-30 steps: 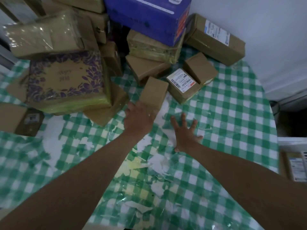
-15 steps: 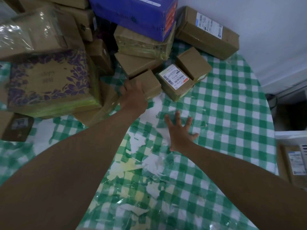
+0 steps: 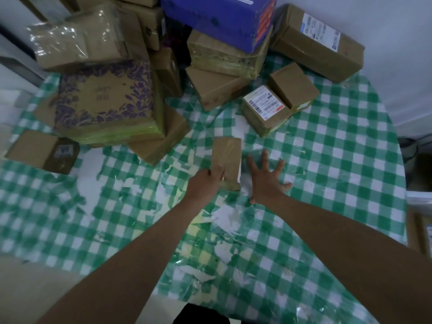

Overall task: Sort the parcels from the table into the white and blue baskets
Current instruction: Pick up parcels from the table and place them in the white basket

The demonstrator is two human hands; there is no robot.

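Left hand (image 3: 205,183) grips one small brown parcel (image 3: 228,160), fingers curled round its near end, above the checked table (image 3: 327,171). Right hand (image 3: 266,181) lies beside it, five fingers spread flat. One blue box (image 3: 217,17) tops the rear pile.

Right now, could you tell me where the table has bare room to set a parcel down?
The checked cloth is bare right of the right hand, below the labelled parcel. Another bare stretch lies left of the left hand, below the small box and purple-patterned box. The far side is crowded with stacked parcels under the blue box.
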